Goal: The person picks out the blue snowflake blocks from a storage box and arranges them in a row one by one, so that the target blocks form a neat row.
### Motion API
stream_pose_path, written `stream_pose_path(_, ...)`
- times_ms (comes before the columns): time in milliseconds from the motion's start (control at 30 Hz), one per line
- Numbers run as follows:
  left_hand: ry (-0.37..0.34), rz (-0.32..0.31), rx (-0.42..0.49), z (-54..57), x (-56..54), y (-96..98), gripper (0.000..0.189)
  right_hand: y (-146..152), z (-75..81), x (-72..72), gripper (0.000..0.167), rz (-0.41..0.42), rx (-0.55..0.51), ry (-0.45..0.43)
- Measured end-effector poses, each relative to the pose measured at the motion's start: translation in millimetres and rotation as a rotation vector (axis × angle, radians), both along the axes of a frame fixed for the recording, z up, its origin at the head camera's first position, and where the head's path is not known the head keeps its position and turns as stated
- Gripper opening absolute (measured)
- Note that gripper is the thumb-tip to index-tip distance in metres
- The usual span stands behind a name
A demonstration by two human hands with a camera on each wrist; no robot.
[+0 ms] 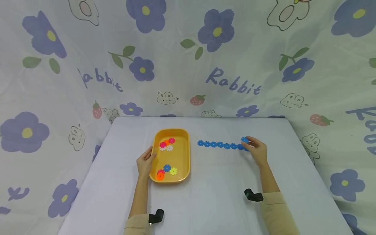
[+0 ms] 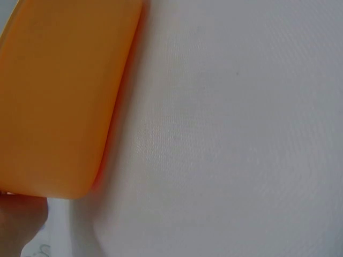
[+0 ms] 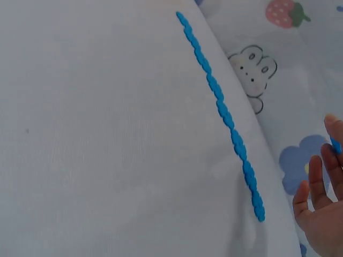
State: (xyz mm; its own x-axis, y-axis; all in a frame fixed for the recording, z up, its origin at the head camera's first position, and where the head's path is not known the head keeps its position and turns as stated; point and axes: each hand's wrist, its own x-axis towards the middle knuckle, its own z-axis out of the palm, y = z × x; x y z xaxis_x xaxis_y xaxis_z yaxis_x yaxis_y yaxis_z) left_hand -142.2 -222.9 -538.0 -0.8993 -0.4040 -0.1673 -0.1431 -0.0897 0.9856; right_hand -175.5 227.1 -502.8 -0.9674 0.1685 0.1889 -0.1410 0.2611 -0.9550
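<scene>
My left hand (image 1: pixel 145 164) grips the left edge of a yellow tray (image 1: pixel 180 156), thumb over the rim. The tray's outer wall (image 2: pixel 59 101) fills the left of the left wrist view, with part of the hand below it. Between thumb and fingers of my right hand (image 1: pixel 258 152) is a blue snowflake disc (image 1: pixel 244 140). It is held up at the right end of a row of blue snowflake discs (image 1: pixel 220 144) on the table. In the right wrist view the row (image 3: pixel 222 110) shows edge-on, as a thin line; the held disc (image 3: pixel 335 144) is mostly hidden by fingers.
Inside the tray lie two loose groups of discs: pink, orange and white ones (image 1: pixel 169 148) at the far end, and blue, yellow-green (image 1: pixel 173 171), pink and orange ones nearer. A white cloth covers the table (image 1: pixel 217 195). Behind it hangs a flower-patterned curtain (image 1: pixel 176 65).
</scene>
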Motion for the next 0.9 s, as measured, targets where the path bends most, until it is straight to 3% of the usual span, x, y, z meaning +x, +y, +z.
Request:
stream_pose_path(167, 0.008, -0.002, 0.005, 0.6, 1.1, 1.3, 0.042, 28, -24.2, -1.9, 0.04, -0.139, 0.027, -0.083)
stream_pose_path(367, 0.009, -0.012, -0.004, 0.2, 0.5, 0.4, 0.042, 51, -54.9, -2.5, 0.041, -0.281, 0.16, -0.155)
stream_pose_path(600, -0.008, -0.018, -0.005, -0.2, 1.1, -0.4, 0.042, 56, -64.0, 2.8, 0.046, -0.244, 0.219, -0.253)
stream_pose_path(767, -0.002, -0.005, 0.003, -0.6, 1.3, 0.1, 0.042, 56, -63.0, 2.8, 0.044, -0.22, 0.358, -0.242)
stream_pose_path(900, -0.003, -0.001, 0.002, 0.0, 1.3, 0.1, 0.042, 54, -58.6, 1.7, 0.045, -0.189, 0.456, -0.286)
